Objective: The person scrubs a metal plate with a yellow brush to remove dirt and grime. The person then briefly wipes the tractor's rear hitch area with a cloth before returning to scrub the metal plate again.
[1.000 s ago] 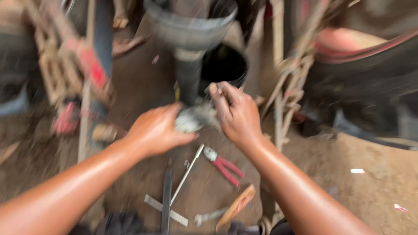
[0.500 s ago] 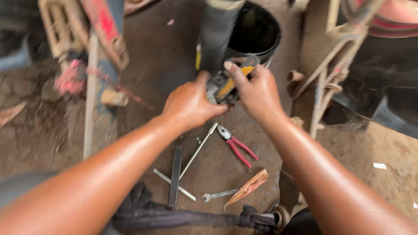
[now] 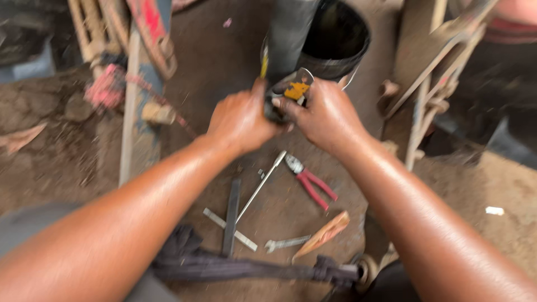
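Observation:
My left hand (image 3: 241,118) and my right hand (image 3: 325,116) meet over a small dark metal part with a yellow patch (image 3: 292,89). Both hands grip it, the left from the left side, the right from the right with the thumb on top. The part sits against the foot of a dark upright tube (image 3: 290,31). What the part is cannot be made out through the blur.
On the dirt floor below lie red-handled pliers (image 3: 309,180), a thin metal rod (image 3: 260,186), flat metal strips (image 3: 230,218), a small spanner (image 3: 284,243) and a wooden handle (image 3: 325,234). A black bucket (image 3: 341,42) stands behind the tube. Metal frames stand left (image 3: 134,84) and right (image 3: 430,89).
The view has tilted downward and closer. My hands stay together on the small part, which has turned so its yellow patch now faces up between my fingers.

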